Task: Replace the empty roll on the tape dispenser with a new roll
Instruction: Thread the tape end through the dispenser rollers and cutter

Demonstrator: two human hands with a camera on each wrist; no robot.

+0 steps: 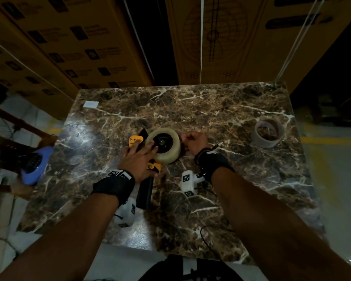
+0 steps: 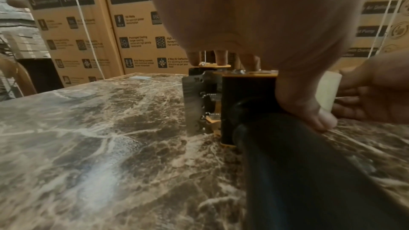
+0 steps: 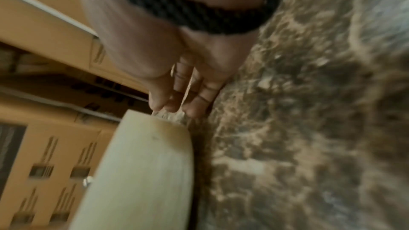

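Note:
A yellow and black tape dispenser (image 1: pixel 135 141) lies on its side on the marble table (image 1: pixel 221 110), handle towards me. A full pale tape roll (image 1: pixel 170 157) sits on its black hub. My left hand (image 1: pixel 139 157) presses flat on the dispenser, fingers spread over the plate and hub; in the left wrist view the thumb (image 2: pixel 309 111) drops beside the black handle (image 2: pixel 298 163). My right hand (image 1: pixel 194 144) is curled at the roll's right edge. In the right wrist view its fingertips (image 3: pixel 159 106) pinch the peeled tape end (image 3: pixel 170 115) off the roll (image 3: pixel 137 172). The empty roll (image 1: pixel 268 133) stands far right.
Stacked cardboard boxes (image 1: pixel 221 37) wall off the table's far side. A small white label (image 1: pixel 91 104) lies at the far left corner. A blue object (image 1: pixel 33 165) rests on a wooden chair left of the table. Floor lies to the right.

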